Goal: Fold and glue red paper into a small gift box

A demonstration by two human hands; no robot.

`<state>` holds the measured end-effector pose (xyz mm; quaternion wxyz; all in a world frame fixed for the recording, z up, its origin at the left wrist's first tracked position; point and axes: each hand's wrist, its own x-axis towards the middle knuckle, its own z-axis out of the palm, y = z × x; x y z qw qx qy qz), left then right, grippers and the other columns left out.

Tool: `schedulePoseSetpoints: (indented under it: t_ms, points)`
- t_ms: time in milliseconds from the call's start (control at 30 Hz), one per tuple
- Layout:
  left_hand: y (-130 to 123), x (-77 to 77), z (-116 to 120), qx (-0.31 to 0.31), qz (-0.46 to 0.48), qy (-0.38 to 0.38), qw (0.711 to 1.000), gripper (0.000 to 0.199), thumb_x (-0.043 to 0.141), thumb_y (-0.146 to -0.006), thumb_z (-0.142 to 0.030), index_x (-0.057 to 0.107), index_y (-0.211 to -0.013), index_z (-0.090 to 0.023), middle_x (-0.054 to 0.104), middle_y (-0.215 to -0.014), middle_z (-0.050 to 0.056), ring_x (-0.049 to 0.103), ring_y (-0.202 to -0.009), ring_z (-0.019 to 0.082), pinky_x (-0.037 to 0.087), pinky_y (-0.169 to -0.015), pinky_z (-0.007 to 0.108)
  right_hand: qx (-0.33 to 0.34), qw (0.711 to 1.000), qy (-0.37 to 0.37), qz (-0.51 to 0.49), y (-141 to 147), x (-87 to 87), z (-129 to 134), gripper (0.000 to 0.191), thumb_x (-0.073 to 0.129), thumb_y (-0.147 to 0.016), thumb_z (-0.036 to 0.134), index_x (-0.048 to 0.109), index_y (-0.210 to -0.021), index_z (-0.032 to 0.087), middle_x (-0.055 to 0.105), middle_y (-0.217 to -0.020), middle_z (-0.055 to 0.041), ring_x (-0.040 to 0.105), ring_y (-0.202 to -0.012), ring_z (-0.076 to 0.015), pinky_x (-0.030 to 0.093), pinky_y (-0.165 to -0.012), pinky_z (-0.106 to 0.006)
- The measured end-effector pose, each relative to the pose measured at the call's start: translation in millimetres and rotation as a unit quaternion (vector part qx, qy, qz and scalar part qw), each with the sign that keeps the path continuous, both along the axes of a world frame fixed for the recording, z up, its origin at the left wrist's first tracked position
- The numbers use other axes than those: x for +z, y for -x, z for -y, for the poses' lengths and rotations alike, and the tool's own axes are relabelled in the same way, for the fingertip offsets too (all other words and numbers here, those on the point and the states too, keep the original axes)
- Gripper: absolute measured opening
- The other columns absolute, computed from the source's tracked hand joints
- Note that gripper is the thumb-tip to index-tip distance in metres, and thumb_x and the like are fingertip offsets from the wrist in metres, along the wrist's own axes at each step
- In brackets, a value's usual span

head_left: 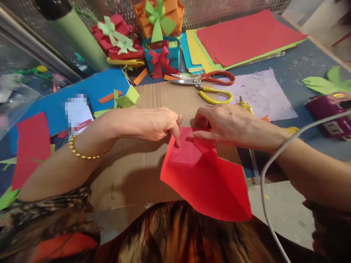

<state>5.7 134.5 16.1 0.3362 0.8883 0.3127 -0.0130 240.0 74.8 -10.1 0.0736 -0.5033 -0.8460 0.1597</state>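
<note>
A sheet of red paper (208,182) with creases and folded-up edges lies over the cardboard (128,157) and hangs past its front edge. My left hand (161,124) pinches the paper's upper left corner, thumb inside the fold and fingers curled behind. At the upper right edge my right hand (219,126) grips the paper, thumb on top and the other fingers bent behind it. Just beyond my hands are scissors (201,82) with one red and one yellow handle, blades apart.
Stacked coloured paper (246,38) lies at the back right. Folded paper boxes with bows (160,58) and a green bottle (79,40) stand behind. A glue gun (245,106) is by my right wrist. A white cable (264,171) crosses over my right forearm. Paper scraps lie left.
</note>
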Motion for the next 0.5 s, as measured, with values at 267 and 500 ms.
schedulePoseSetpoints:
  t_ms: [267,500]
  points:
    - [-11,21.7,30,-0.069,-0.089,-0.011,0.994,0.019,0.06,-0.083,-0.015,0.073,-0.07,-0.019,0.058,-0.081,0.003,0.053,-0.071,0.016,0.037,-0.069,0.03,0.031,0.991,0.121,-0.049,9,-0.5,-21,0.019,0.073,-0.083,0.033,0.067,-0.072,0.02,0.063,-0.064,0.0,0.052,-0.059,-0.0118,0.032,-0.057,-0.03]
    - [8,11.2,54,-0.004,-0.022,-0.108,0.994,0.02,0.053,-0.091,-0.02,0.072,-0.084,-0.021,0.059,-0.103,0.003,0.057,-0.087,0.016,0.042,-0.076,0.029,0.051,0.989,0.081,-0.111,15,2.2,-19,0.02,0.072,-0.082,0.03,0.061,-0.069,0.02,0.055,-0.059,0.0041,0.044,-0.056,-0.0095,0.03,-0.055,-0.028]
